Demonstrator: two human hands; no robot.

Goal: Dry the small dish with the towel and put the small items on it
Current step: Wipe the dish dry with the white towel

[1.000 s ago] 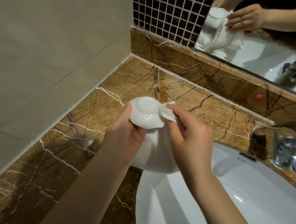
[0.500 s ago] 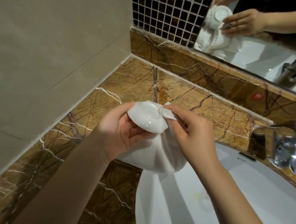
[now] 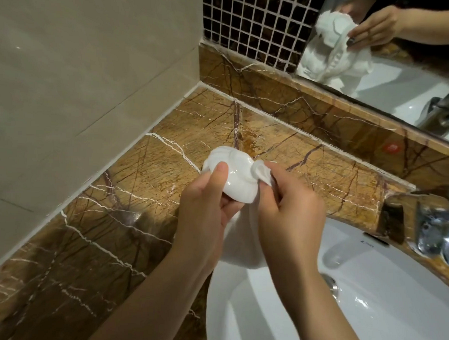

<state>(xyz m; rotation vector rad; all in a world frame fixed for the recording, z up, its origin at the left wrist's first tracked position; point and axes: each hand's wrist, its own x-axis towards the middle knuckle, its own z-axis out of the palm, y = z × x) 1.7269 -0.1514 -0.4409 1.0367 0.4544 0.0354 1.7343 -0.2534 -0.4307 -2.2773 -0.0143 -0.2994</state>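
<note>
While the left hand (image 3: pixel 203 210) grips the dish (image 3: pixel 231 175) upside down, its base faces up. Holding the towel (image 3: pixel 243 238), the right hand (image 3: pixel 291 215) pinches it against the rim at three o'clock.

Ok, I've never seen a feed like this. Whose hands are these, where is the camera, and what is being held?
There is no machine here: a person works with two bare hands, and the single camera sits on their head, looking forward and down.

The left hand grips a small white dish, turned so its underside faces the camera, thumb pressed on it. The right hand pinches a white towel against the dish's edge; the rest of the towel hangs down between the hands.

All this happens above the corner of a brown marble counter, next to a white sink. A chrome tap stands at the right edge. At top right a mirror reflects the same hands and towel. The small items for the dish are not in view.
</note>
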